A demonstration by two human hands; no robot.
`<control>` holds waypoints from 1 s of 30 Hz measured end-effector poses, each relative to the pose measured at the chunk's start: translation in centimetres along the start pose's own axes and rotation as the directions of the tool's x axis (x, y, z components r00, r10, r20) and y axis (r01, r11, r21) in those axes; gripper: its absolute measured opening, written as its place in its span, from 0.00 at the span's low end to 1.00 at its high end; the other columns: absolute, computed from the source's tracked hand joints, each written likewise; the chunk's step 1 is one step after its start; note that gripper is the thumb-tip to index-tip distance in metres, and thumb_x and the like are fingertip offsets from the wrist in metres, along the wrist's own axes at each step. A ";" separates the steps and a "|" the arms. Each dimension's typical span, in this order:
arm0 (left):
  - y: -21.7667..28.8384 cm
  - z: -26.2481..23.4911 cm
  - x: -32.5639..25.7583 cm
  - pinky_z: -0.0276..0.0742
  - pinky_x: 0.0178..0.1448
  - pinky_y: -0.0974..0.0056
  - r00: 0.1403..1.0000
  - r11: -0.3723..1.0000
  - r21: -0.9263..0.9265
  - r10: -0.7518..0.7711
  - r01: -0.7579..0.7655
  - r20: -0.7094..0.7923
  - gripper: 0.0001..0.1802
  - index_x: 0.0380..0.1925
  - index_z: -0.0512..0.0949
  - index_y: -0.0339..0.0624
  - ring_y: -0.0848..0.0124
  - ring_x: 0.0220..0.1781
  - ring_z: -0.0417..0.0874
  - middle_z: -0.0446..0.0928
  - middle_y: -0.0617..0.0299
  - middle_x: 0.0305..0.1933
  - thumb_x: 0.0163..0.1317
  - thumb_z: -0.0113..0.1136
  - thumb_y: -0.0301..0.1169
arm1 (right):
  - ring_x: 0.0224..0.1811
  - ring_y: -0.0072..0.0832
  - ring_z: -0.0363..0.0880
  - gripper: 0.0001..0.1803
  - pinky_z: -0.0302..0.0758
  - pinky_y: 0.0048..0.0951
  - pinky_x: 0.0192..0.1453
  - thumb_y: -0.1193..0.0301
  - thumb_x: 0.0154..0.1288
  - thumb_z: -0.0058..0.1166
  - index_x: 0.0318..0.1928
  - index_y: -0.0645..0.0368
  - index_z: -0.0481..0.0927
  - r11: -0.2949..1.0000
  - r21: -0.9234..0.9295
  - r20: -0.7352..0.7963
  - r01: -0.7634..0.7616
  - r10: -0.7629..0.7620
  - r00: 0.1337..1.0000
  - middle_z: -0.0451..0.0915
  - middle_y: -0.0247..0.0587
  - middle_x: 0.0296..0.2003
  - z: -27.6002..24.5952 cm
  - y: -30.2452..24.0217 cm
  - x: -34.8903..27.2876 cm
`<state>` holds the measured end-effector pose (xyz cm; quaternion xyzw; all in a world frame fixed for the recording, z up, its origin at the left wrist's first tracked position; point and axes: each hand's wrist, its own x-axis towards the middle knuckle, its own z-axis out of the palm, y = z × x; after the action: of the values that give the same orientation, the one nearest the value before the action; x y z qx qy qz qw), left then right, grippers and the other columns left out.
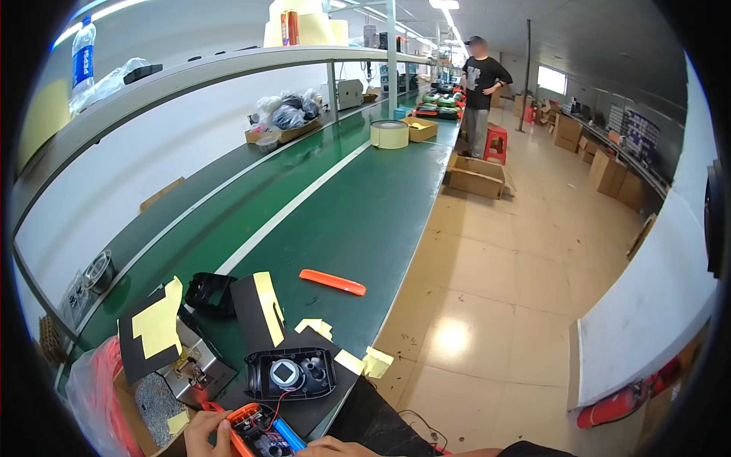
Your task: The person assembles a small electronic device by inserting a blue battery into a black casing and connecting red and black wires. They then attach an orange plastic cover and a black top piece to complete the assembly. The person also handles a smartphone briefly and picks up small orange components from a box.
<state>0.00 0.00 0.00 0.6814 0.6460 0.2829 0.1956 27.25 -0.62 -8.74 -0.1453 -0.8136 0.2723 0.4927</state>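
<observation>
At the bottom edge, my left hand (207,436) grips the left side of an orange housing (242,440) with dark parts and wires inside. A blue cylindrical battery cell (288,434) lies along its right side. My right hand (335,448), partly cut off by the frame, has its closed fingers against the housing's right side near the cell. Just beyond sits a black housing half (257,378) with a round display module (285,372) in it. A thin red wire runs from the module into the orange housing.
Left of my hands stand a metal fixture (199,369) and a box of small grey granules (161,407). A black casing (210,293), an orange strip (333,282) and yellow paper scraps (314,327) lie on the green bench (381,206). A person (481,91) stands beside the bench's far end.
</observation>
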 end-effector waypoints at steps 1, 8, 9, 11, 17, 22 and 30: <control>0.9 -0.6 0.1 0.78 0.60 0.59 0.999 0.999 0.003 0.039 -0.039 0.000 0.14 0.55 0.83 0.40 0.59 0.51 0.86 0.86 0.49 0.46 0.73 0.60 0.28 | 0.55 0.52 0.77 0.21 0.80 0.48 0.52 0.65 0.56 0.74 0.47 0.59 0.82 0.999 -0.024 0.001 0.026 -0.026 1.000 0.76 0.51 0.55 -0.6 -0.7 0.9; 3.4 0.5 -0.8 0.80 0.52 0.63 0.989 0.996 -0.076 -0.058 0.048 -0.135 0.07 0.44 0.85 0.37 0.67 0.45 0.85 0.87 0.53 0.42 0.71 0.64 0.28 | 0.55 0.52 0.77 0.19 0.81 0.47 0.52 0.66 0.56 0.74 0.46 0.59 0.83 0.997 -0.059 0.037 0.041 -0.039 0.999 0.77 0.52 0.55 -1.7 -1.6 0.6; 3.3 0.4 -0.9 0.80 0.52 0.63 0.987 0.996 -0.076 -0.065 0.054 -0.148 0.07 0.43 0.85 0.36 0.67 0.44 0.85 0.87 0.53 0.41 0.71 0.65 0.28 | 0.55 0.52 0.77 0.19 0.81 0.47 0.52 0.66 0.56 0.74 0.46 0.59 0.83 0.997 -0.058 0.031 0.042 -0.040 0.999 0.77 0.52 0.55 -1.6 -1.7 0.6; 2.9 0.5 -0.9 0.80 0.51 0.63 0.982 0.995 -0.077 -0.081 0.068 -0.173 0.08 0.43 0.85 0.36 0.68 0.43 0.85 0.87 0.55 0.38 0.69 0.66 0.29 | 0.55 0.52 0.77 0.19 0.81 0.48 0.52 0.66 0.56 0.74 0.45 0.59 0.83 0.998 -0.056 0.023 0.041 -0.040 0.999 0.77 0.52 0.55 -1.4 -1.6 0.6; 3.0 0.7 -0.4 0.80 0.50 0.65 0.981 0.988 -0.104 -0.125 0.111 -0.145 0.09 0.41 0.85 0.33 0.72 0.41 0.84 0.87 0.58 0.36 0.67 0.69 0.30 | 0.56 0.51 0.77 0.17 0.80 0.46 0.54 0.67 0.57 0.73 0.45 0.58 0.83 0.996 -0.083 0.037 0.015 -0.012 0.999 0.77 0.49 0.56 -1.9 -1.5 0.5; 0.0 1.6 -1.7 0.83 0.50 0.65 0.959 0.917 -0.374 -0.216 0.135 -0.184 0.10 0.44 0.84 0.29 0.70 0.43 0.88 0.87 0.56 0.39 0.68 0.67 0.26 | 0.51 0.47 0.78 0.13 0.80 0.43 0.48 0.71 0.58 0.72 0.43 0.58 0.85 0.996 -0.033 0.018 0.081 -0.081 0.997 0.80 0.49 0.51 -1.6 -1.2 2.3; 1.6 1.2 -0.9 0.84 0.50 0.60 0.982 0.969 -0.247 -0.070 0.025 -0.177 0.16 0.55 0.79 0.33 0.62 0.43 0.90 0.86 0.48 0.42 0.71 0.63 0.30 | 0.52 0.46 0.74 0.18 0.71 0.44 0.56 0.67 0.45 0.76 0.39 0.52 0.89 0.967 -0.226 0.083 -0.114 0.135 0.987 0.81 0.42 0.52 -0.6 -2.1 1.5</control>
<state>1.99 -0.90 -0.06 0.6074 0.6379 0.4171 0.2240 27.12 -1.39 -6.25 -0.2363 -0.8513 0.2176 0.4149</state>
